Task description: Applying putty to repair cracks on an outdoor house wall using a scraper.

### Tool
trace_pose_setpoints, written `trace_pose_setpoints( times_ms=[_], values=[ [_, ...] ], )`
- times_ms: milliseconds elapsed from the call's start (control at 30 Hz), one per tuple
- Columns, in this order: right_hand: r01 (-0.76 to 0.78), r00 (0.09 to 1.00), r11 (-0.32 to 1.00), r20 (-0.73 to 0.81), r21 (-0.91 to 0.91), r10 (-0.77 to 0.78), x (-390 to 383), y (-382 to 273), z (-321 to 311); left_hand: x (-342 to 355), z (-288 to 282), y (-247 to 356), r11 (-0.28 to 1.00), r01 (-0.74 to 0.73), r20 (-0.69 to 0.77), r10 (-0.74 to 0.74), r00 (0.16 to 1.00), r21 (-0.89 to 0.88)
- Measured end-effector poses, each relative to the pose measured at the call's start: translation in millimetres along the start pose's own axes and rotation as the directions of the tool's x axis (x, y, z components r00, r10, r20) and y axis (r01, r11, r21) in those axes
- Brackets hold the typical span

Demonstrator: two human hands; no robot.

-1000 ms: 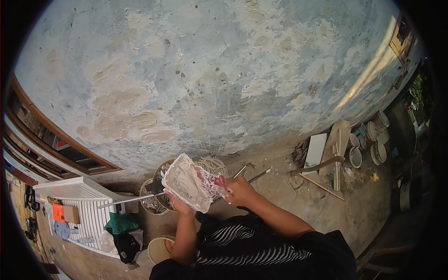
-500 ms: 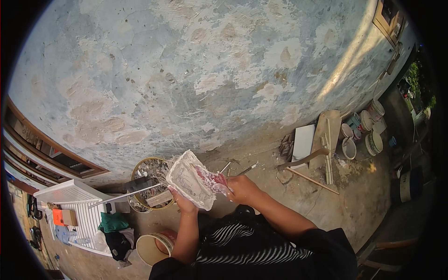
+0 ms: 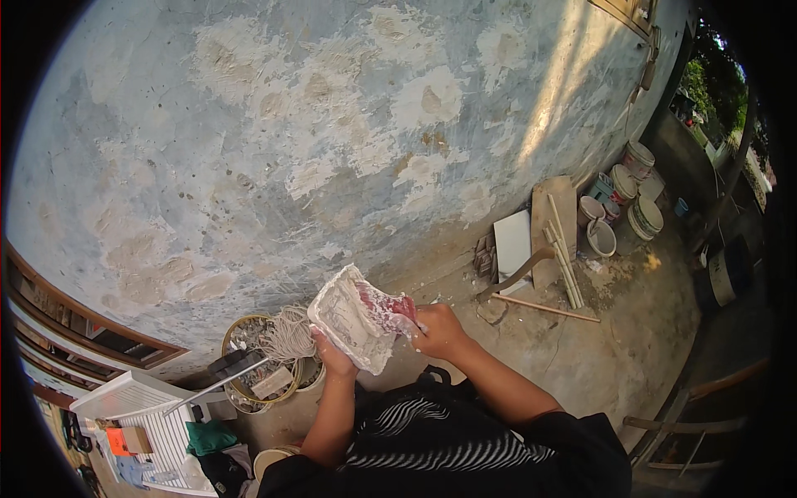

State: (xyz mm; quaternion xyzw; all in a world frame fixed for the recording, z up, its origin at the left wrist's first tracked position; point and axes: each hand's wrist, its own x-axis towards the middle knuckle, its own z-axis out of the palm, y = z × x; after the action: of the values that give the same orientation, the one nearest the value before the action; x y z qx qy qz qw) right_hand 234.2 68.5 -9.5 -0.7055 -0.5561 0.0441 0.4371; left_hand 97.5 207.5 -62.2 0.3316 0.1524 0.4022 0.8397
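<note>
My left hand (image 3: 334,355) grips the lower left side of a shallow rectangular tray (image 3: 374,362), which is caked with white putty. The tray is tilted in front of my chest. A red putty knife (image 3: 404,312) smeared with putty is in my right hand (image 3: 442,332), its fingers closed round the near end. The knife's blade reaches over the tray's right side and appears to touch the putty, which hides its edge. Before me rises a blue-grey wall (image 3: 199,124) with rough whitish patches.
Below the wall stands a round tub of rubble (image 3: 241,336) with a coil of pale cord (image 3: 292,334). A white plastic chair (image 3: 170,415) carries cloths and boxes at lower left. Boards (image 3: 513,241), sticks (image 3: 564,270) and several buckets (image 3: 645,217) line the wall's foot at right.
The view has turned, so the wall and buckets sit further left. The tray has moved slightly right, uncovering the cord coil. Both hands keep their holds, and the knife lies higher across the tray.
</note>
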Motion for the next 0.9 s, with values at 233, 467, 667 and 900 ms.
trace_pose_setpoints(
  times_ms=[233,467,667,900],
  values=[
    [-0.025,0.997,1.000,-0.067,0.013,0.026,6,1,-14,0,28,3,0.999,0.023,0.128,-0.020,0.992,-0.025],
    [0.013,0.993,0.995,0.115,0.101,-0.025,0,-19,17,5,1,-3,0.990,-0.050,0.061,0.042,0.997,0.134],
    [0.036,0.998,0.985,0.053,0.169,-0.046,14,-15,22,-6,-31,10,0.995,-0.050,-0.055,0.054,0.997,0.081],
    [0.052,0.971,0.989,0.224,0.136,-0.082,20,-33,46,-21,-61,4,0.993,-0.064,-0.068,0.071,0.995,0.097]
  ],
)
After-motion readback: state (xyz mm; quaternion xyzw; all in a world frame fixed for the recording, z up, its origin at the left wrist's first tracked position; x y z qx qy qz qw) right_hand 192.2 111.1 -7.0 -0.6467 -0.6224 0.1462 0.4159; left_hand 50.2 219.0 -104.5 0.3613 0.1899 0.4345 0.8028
